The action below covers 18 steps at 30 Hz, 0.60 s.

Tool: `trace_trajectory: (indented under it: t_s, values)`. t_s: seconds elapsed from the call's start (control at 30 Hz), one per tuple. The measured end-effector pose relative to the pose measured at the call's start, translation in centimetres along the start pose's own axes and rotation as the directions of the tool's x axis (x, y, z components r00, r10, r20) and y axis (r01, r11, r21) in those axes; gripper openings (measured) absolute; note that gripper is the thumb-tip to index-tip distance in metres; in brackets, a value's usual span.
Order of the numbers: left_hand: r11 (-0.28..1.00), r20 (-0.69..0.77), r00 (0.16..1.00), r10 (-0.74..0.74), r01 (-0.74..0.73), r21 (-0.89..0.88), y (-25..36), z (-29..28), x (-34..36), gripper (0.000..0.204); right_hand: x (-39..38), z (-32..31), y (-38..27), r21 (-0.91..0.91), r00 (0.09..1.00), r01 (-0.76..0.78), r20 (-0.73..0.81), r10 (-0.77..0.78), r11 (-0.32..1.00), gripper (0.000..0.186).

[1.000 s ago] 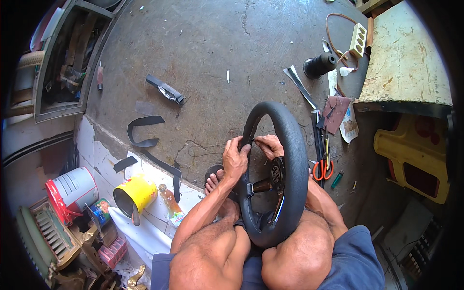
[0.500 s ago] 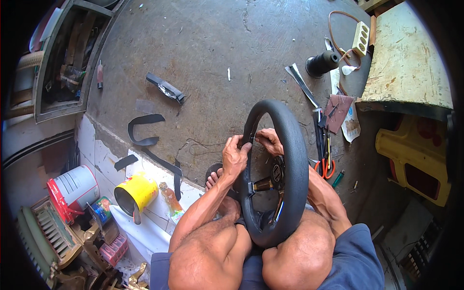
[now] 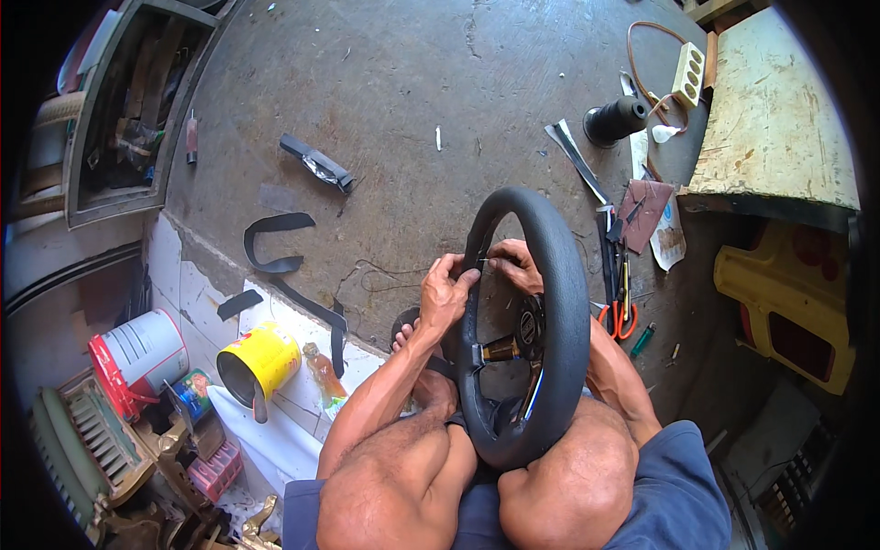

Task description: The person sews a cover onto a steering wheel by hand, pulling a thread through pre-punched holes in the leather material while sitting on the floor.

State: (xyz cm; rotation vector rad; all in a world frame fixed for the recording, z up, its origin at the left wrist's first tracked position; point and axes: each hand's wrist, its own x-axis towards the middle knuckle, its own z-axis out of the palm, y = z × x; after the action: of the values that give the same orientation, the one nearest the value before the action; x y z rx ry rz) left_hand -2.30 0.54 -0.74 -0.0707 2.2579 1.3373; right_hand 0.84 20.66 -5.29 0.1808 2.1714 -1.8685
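Observation:
A black leather-covered steering wheel [image 3: 561, 302] stands on edge between my knees, its dark hub and shiny spokes facing left. My left hand [image 3: 446, 293] is closed on the far left part of the rim, thumb and fingers pressing the cover's inner edge. Through the wheel's opening reaches my right hand [image 3: 517, 267], its fingertips pinched on a thin, bright needle [image 3: 487, 260] close to the rim. The right forearm passes behind the rim's right side. Dark thread [image 3: 390, 272] lies in loose loops on the floor left of the wheel.
Right of the wheel lie orange-handled scissors [image 3: 625, 321], a green screwdriver [image 3: 643, 340] and a black thread spool [image 3: 616, 122]. A power strip [image 3: 688, 73] is farther back. Black strips [image 3: 259, 246], a yellow can [image 3: 266, 357] and a bucket [image 3: 147, 353] are at left.
My right fingertips have drawn slightly right, away from the rim, and the needle shows more plainly between the hands. My left hand keeps its place on the rim.

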Motion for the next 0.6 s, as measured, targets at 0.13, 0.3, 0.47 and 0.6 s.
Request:
trace_trajectory:
  t_s: [0.13,0.3,0.47,0.6]
  values:
    - [0.998,-0.027,0.998,0.061,-0.061,-0.003,-0.9,0.1,0.0,0.033,-0.1,-0.1,-0.7,-0.012,1.000,0.012,-0.027,-0.012,1.000,0.014]
    - [0.998,0.011,0.999,-0.030,0.031,-0.047,0.3,0.4,0.0,0.034,0.2,-0.3,3.0,-0.052,0.979,0.192,-0.060,-0.195,0.980,0.013]
    - [1.000,-0.012,1.000,-0.025,0.025,-0.010,-0.1,0.1,-0.2,0.034,0.7,0.0,3.4,0.029,0.968,0.247,-0.059,-0.245,0.969,0.013]
    - [1.000,-0.015,1.000,-0.022,0.022,-0.008,0.2,0.4,-0.1,0.034,0.6,-0.1,3.8,0.023,0.962,0.265,-0.070,-0.263,0.964,0.013]
